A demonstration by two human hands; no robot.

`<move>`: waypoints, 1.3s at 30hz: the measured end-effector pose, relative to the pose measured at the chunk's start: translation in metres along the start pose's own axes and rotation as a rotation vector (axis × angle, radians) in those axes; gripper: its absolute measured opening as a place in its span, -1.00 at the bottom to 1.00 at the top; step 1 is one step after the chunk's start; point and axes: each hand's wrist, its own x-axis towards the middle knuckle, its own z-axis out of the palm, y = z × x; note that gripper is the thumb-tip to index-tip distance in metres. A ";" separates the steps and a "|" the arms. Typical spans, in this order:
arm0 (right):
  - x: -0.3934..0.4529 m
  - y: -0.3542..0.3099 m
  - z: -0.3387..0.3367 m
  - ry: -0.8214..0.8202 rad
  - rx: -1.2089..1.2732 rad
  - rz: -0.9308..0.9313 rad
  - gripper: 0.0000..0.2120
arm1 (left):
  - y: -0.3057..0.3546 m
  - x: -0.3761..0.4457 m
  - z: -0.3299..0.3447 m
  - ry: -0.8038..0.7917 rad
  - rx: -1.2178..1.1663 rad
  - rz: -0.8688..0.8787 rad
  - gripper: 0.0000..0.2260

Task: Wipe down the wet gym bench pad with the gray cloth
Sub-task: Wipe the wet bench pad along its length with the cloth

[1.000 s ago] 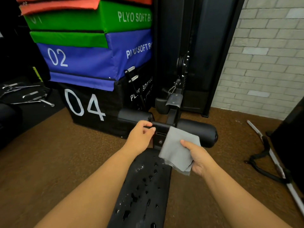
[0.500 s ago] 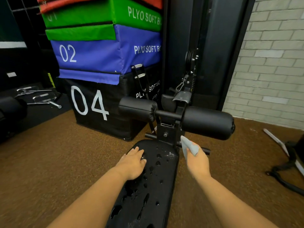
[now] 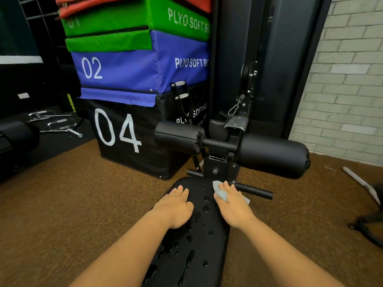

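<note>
The black bench pad [image 3: 200,241] runs from the bottom centre up to the roller frame, and water drops dot its surface. My left hand [image 3: 175,206] lies flat on the pad's far left part, fingers apart, holding nothing. My right hand [image 3: 233,201] presses the gray cloth [image 3: 220,192] onto the pad's far right corner. The cloth is bunched under my fingers, with one edge showing past the hand on the right.
Two black foam rollers [image 3: 271,155] on a metal frame stand just beyond the pad's end. Stacked plyo boxes [image 3: 132,129] rise at the back left, a black machine column [image 3: 259,59] behind. Cable handles [image 3: 60,123] lie on the floor at left, a bar [image 3: 360,183] at right.
My right hand has come down from the air and pressed the cloth onto the pad's far right corner. My left hand has shifted slightly up the pad and stays flat.
</note>
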 end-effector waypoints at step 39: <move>0.053 -0.053 0.013 -0.339 -0.170 -0.360 -0.46 | -0.022 -0.012 0.032 0.105 0.042 0.083 -0.43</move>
